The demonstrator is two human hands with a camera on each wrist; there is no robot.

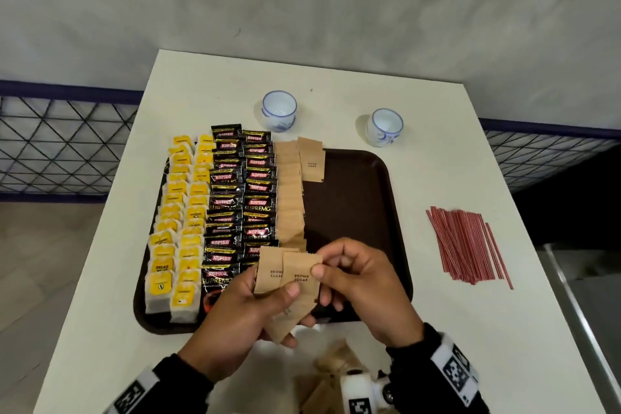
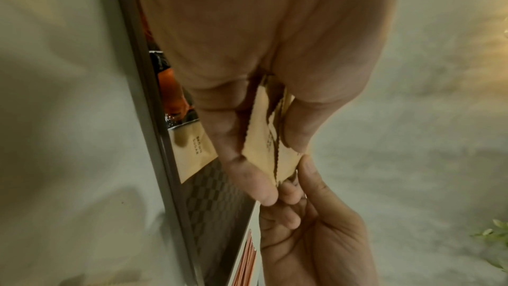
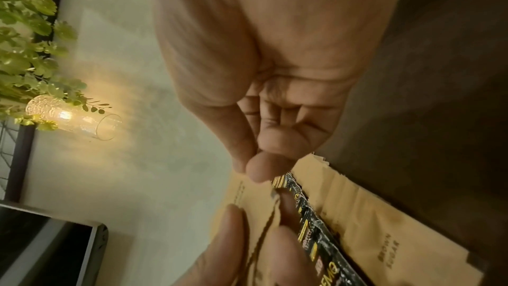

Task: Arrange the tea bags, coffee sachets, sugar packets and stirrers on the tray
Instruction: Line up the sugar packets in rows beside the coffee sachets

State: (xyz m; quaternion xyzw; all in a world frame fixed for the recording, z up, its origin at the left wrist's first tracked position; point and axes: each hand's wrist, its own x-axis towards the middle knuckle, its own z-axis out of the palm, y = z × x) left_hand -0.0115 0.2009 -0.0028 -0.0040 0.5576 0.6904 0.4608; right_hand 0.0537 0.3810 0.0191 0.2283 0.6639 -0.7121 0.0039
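Note:
A dark brown tray [image 1: 363, 198] lies on the white table [image 1: 470, 329]. Its left side carries yellow tea bags [image 1: 178, 212], black coffee sachets [image 1: 242, 198] and a row of brown sugar packets [image 1: 290, 198]. My left hand [image 1: 242, 312] holds a fan of brown sugar packets [image 1: 289, 279] over the tray's near edge. My right hand [image 1: 356, 282] pinches the top corner of the front packet between thumb and forefinger. The left wrist view shows the packets [image 2: 264, 138] held in my left fingers, the right fingertips [image 2: 307, 171] on their edge. Red stirrers [image 1: 467, 242] lie on the table to the right.
Two white-and-blue cups [image 1: 279, 111] [image 1: 384, 127] stand beyond the tray. More brown packets [image 1: 332, 376] lie on the table under my wrists. A wire fence [image 1: 50, 144] runs behind the table. The tray's right half is bare.

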